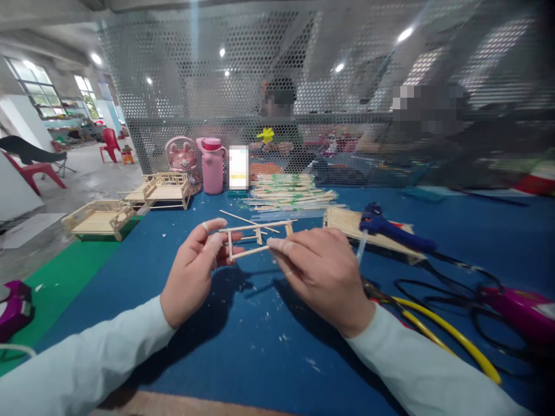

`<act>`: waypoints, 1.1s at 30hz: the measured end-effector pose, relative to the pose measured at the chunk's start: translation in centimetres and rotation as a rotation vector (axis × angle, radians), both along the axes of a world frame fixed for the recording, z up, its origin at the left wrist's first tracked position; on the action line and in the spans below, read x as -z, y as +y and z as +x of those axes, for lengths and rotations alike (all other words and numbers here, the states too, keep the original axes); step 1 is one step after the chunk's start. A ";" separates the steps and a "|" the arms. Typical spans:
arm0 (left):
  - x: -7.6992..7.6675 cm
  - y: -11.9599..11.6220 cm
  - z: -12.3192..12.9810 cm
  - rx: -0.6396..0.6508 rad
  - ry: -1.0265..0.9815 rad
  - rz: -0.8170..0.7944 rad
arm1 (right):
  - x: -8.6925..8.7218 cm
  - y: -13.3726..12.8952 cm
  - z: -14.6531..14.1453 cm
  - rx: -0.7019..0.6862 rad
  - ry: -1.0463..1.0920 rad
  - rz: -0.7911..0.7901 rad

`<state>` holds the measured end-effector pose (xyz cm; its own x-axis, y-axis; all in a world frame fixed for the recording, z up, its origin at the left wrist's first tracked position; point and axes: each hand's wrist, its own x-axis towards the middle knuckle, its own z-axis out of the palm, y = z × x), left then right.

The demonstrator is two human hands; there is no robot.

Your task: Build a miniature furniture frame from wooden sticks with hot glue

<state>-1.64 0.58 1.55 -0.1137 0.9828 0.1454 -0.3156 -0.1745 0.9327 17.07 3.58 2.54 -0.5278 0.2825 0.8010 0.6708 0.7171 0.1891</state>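
Observation:
Between my two hands, above the blue tabletop, is a small frame of thin wooden sticks (251, 252). My left hand (195, 268) is closed on its left end, thumb in front and fingers behind. At the frame's right side, my right hand (323, 271) pinches the sticks with thumb and fingertips; the exact grip is partly hidden by the fingers. Loose sticks (238, 218) lie on the table just behind the frame. A blue glue gun (396, 231) rests to the right, across a flat wooden stick piece (347, 222).
Stick-built miniature beds (102, 219) stand at the left. Bundled sticks (290, 193) lie at the back beside a pink flask (212, 167) and a lit phone (238, 167). Yellow-handled pliers (451, 335) and black cables are at the right. Beyond the perforated metal screen (208, 75) are people.

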 end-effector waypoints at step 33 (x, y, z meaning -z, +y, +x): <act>1.2 0.0 -0.2 -0.042 0.202 0.273 | 1.0 1.2 0.3 -0.277 0.516 -0.480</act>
